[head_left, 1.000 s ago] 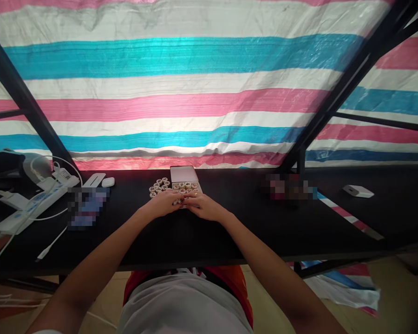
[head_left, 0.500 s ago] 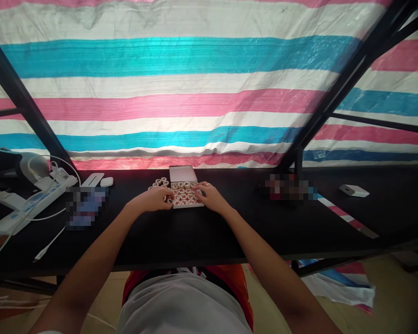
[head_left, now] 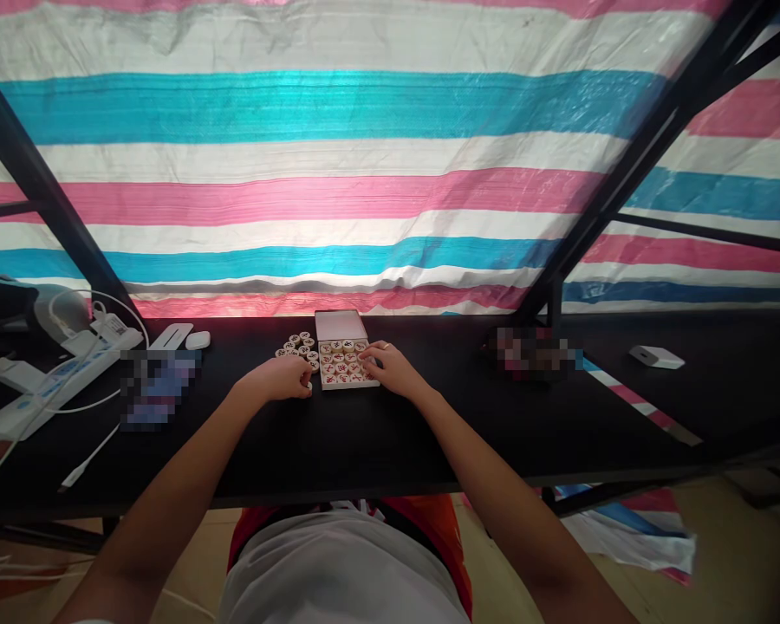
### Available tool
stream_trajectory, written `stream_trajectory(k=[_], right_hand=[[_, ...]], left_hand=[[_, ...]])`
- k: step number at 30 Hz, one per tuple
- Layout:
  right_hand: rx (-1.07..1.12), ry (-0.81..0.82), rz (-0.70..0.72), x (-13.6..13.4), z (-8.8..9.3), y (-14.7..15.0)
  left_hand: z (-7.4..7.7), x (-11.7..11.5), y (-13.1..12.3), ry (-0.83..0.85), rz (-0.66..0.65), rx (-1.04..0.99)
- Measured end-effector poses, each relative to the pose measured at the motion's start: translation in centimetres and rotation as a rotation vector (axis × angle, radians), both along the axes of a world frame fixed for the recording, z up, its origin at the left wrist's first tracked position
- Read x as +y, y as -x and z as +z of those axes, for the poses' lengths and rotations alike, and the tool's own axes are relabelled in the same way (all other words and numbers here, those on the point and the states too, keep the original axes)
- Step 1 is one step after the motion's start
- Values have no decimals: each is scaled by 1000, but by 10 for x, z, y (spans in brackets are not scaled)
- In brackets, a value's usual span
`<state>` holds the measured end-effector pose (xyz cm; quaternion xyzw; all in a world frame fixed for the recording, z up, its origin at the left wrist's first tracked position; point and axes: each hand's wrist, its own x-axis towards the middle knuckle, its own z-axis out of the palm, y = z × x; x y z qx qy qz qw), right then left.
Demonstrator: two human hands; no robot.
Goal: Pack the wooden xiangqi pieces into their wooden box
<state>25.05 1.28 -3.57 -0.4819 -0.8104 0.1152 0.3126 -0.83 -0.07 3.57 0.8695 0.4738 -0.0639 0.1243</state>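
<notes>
A small white box [head_left: 351,386] with its lid [head_left: 340,325] folded back stands on the black table. Rows of round Chinese chess pieces [head_left: 341,367] fill it, with dark characters in the back row and red ones nearer me. Just left of the box, my left hand [head_left: 289,379] is closed with a chess piece [head_left: 309,391] at its fingertips, low over the tabletop. My right hand [head_left: 393,368] curls over the box's right rim, its fingertips on the pieces there. More loose chess pieces [head_left: 297,346] lie in a cluster behind my left hand.
On the left are a white power strip [head_left: 45,386] with cables, a blurred-out item [head_left: 159,390] and a small white case [head_left: 198,340]. To the right lie another blurred item [head_left: 533,351], a striped strip [head_left: 643,401] and a white adapter [head_left: 656,356]. Striped sheeting [head_left: 364,199] hangs behind.
My left hand has moved slightly left and down, away from the box's left edge, with a chess piece at its fingertips. My right hand stays at the box.
</notes>
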Motion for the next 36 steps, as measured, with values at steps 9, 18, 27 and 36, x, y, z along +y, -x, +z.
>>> stream_trajectory(k=[9, 18, 27, 36], right_hand=[[-29, 1, -2, -2, 3, 0], [-137, -251, -60, -7, 2, 12], [-364, -201, 55, -11, 5, 40], [-309, -195, -4, -15, 10, 30]], left_hand=[[-4, 4, 2, -64, 69, 60], [-5, 6, 1, -100, 64, 81], [-2, -7, -10, 52, -25, -30], [-12, -4, -11, 66, -67, -60]])
